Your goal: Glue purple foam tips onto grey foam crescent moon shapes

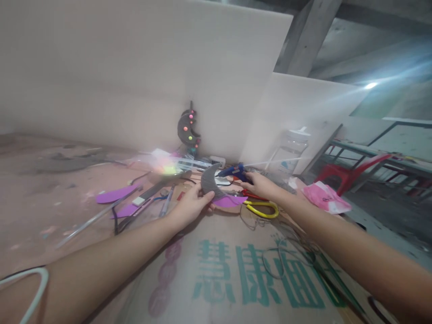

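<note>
Pinched between the thumb and fingers of my left hand (197,199) is a dark grey crescent-shaped piece (212,182), held upright over the cardboard. My right hand (259,183) is closed around a blue glue gun (232,171), whose tip points left toward the crescent. Just below the crescent lies a purple cut piece (231,200); I cannot tell whether the two touch. Scissors with yellow handles (262,209) rest beneath my right hand. Against the board at the back stands a decorated dark crescent (189,128) dotted with small coloured balls.
Printed cardboard (216,274) covers the near surface. To the left lie purple pieces (116,194), a utility knife and pens. A clear bottle (292,150) stands at the back right, near a pink-and-white packet (326,197). Loose wire (283,256) curls under my right forearm. A red chair (347,173) is beyond.
</note>
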The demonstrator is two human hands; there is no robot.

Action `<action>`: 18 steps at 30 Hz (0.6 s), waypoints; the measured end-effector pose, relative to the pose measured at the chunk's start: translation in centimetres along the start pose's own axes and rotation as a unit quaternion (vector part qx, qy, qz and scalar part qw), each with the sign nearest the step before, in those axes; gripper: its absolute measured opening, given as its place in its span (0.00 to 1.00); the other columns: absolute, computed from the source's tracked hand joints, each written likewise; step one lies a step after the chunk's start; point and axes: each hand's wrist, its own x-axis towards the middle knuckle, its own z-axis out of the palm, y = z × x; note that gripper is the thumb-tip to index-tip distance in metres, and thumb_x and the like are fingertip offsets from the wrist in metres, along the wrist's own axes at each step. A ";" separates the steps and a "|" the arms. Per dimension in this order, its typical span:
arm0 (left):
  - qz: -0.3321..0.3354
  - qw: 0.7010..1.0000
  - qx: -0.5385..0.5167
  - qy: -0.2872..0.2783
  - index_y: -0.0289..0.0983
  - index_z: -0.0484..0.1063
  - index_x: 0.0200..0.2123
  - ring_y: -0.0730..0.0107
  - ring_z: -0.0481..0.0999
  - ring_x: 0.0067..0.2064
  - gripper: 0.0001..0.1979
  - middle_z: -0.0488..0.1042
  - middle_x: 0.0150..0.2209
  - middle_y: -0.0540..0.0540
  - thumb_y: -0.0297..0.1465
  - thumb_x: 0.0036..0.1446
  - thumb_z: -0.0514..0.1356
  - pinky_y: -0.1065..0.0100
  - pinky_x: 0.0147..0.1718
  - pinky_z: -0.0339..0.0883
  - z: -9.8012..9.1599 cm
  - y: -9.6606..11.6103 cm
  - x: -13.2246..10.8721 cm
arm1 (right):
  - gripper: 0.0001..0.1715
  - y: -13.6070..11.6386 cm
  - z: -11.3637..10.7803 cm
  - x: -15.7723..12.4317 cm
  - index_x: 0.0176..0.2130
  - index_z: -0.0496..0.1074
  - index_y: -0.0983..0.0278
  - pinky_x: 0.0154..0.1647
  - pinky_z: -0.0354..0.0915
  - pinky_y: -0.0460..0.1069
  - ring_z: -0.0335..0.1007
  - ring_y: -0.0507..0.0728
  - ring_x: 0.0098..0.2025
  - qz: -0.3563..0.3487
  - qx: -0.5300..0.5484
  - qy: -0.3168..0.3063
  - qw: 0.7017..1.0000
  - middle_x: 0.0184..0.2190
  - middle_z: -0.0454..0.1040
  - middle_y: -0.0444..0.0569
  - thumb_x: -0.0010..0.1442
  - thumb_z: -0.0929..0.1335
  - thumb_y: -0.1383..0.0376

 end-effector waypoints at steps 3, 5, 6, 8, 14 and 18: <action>0.002 1.000 0.008 0.001 0.33 0.66 0.42 0.75 0.72 0.25 0.23 0.71 0.29 0.50 0.43 0.48 0.65 0.72 0.24 0.70 0.0 0.1 -0.1 | 0.13 -1.3 -1.0 -1.5 0.34 0.72 0.64 0.50 0.60 0.54 0.68 0.61 0.44 -0.026 -0.044 0.048 0.998 0.37 0.75 0.52 0.57 0.68 0.57; 0.000 1.000 0.012 0.002 0.33 0.66 0.42 0.75 0.72 0.25 0.23 0.72 0.29 0.50 0.42 0.49 0.64 0.72 0.24 0.70 0.1 0.3 -0.2 | 0.13 -2.5 -1.2 -3.0 0.36 0.70 0.63 0.48 0.61 0.55 0.68 0.59 0.42 -0.043 -0.032 0.102 0.993 0.37 0.73 0.51 0.59 0.65 0.56; 0.001 1.000 0.016 0.004 0.33 0.66 0.43 0.75 0.72 0.25 0.23 0.72 0.28 0.49 0.42 0.49 0.64 0.71 0.24 0.70 0.1 0.4 -0.2 | 0.14 -3.2 -1.0 -4.0 0.37 0.69 0.63 0.45 0.63 0.54 0.68 0.58 0.40 -0.036 0.011 0.111 0.993 0.36 0.73 0.49 0.60 0.64 0.54; 0.004 1.000 0.024 0.014 0.32 0.66 0.42 0.73 0.73 0.25 0.23 0.72 0.27 0.50 0.42 0.50 0.64 0.71 0.23 0.70 0.1 0.5 -0.3 | 0.17 -4.7 -0.4 -5.8 0.40 0.66 0.62 0.34 0.66 0.50 0.68 0.54 0.32 0.012 0.167 0.084 0.982 0.35 0.72 0.47 0.59 0.65 0.52; 0.009 0.998 0.042 0.046 0.33 0.65 0.40 0.71 0.74 0.24 0.20 0.72 0.24 0.50 0.42 0.51 0.63 0.69 0.23 0.70 0.1 0.4 -0.2 | 0.29 -7.0 2.7 -9.3 0.49 0.59 0.59 0.19 0.65 0.46 0.66 0.51 0.21 0.200 0.462 -0.066 0.861 0.27 0.70 0.42 0.53 0.71 0.53; 0.021 0.997 0.042 0.056 0.34 0.65 0.39 0.71 0.74 0.24 0.19 0.72 0.25 0.50 0.41 0.51 0.63 0.70 0.22 0.70 -0.2 0.1 0.1 | 0.21 -5.5 3.3 -9.4 0.37 0.64 0.62 0.18 0.61 0.45 0.60 0.49 0.18 0.177 0.396 -0.087 0.897 0.21 0.68 0.40 0.52 0.71 0.51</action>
